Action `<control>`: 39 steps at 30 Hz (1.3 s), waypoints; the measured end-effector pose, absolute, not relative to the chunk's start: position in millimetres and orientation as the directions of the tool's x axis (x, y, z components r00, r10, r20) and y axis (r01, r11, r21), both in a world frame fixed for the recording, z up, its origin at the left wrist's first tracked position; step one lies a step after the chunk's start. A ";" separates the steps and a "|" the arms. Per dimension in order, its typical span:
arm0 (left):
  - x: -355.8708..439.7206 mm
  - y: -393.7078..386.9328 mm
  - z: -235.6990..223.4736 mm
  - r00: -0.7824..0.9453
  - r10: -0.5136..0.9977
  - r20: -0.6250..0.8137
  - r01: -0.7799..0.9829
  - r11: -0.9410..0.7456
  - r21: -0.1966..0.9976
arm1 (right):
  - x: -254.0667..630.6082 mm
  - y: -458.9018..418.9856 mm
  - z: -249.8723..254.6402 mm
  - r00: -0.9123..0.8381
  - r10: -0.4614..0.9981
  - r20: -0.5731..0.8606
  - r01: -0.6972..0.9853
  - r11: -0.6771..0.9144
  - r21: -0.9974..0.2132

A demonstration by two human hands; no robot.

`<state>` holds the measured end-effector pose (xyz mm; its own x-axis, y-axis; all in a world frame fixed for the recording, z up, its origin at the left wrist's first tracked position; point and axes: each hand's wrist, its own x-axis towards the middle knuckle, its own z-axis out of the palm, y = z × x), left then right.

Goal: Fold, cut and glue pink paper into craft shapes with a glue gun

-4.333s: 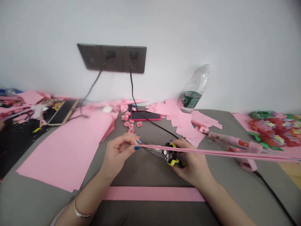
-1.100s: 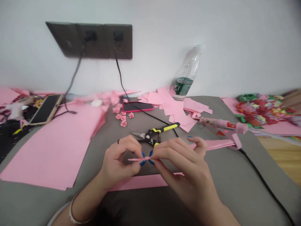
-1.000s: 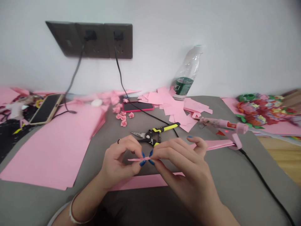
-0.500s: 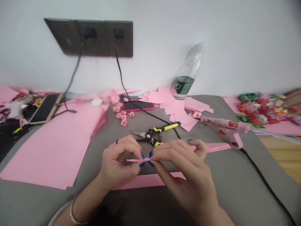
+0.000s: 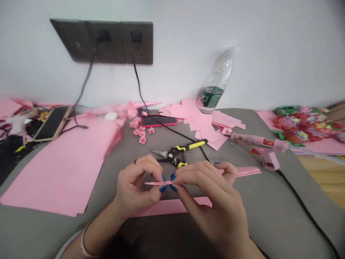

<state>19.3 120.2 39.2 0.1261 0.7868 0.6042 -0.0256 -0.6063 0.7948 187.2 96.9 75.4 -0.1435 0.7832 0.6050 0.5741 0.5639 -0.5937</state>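
A folded strip of pink paper (image 5: 155, 183) is pinched between both my hands, one end jutting left from the fingertips. My left hand (image 5: 140, 183) grips it between thumb and index finger. From the other side, my right hand (image 5: 210, 194) pinches the same strip close to the left fingertips, its little finger raised. Behind the right hand a longer pink folded piece (image 5: 248, 172) sticks out to the right; whether it joins the held strip is hidden. Below the hands lies a flat pink paper strip (image 5: 172, 206). Yellow-and-black scissors (image 5: 172, 155) rest open just beyond my fingers.
Pink sheets (image 5: 59, 172) are stacked at left beside a phone (image 5: 54, 122). Small paper roses (image 5: 142, 133), a pink-cased phone (image 5: 159, 121), cut paper pieces (image 5: 201, 124) and a leaning bottle (image 5: 215, 86) lie farther back. A glue gun (image 5: 258, 144) with its cord stands right, near colourful flowers (image 5: 302, 124).
Both hands keep the same pinch on the strip. The folded piece behind my right hand has shifted slightly left, its end now farther from the glue gun.
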 end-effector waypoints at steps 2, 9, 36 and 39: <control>19.4 120.2 39.3 0.127 0.786 0.605 -0.035 -0.606 0.795 | 184.4 96.0 72.7 -0.106 0.783 0.613 0.565 0.554 -0.611; 19.5 119.7 38.1 0.120 0.789 0.602 -0.054 -0.601 0.798 | 183.6 94.5 71.9 -0.096 0.782 0.616 0.566 0.552 -0.613; 19.9 119.2 36.7 0.085 0.752 0.654 -0.005 -0.656 0.755 | 184.7 92.7 77.7 -0.117 0.828 0.549 0.538 0.517 -0.665; 19.3 119.1 36.3 0.094 0.751 0.654 0.000 -0.657 0.754 | 188.6 93.2 76.8 -0.160 0.843 0.514 0.540 0.510 -0.669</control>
<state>19.3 119.1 36.3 0.0941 0.7508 0.6538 0.0000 -0.6567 0.7542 188.6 93.2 76.8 -0.1599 0.8430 0.5136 0.5401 0.5102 -0.6693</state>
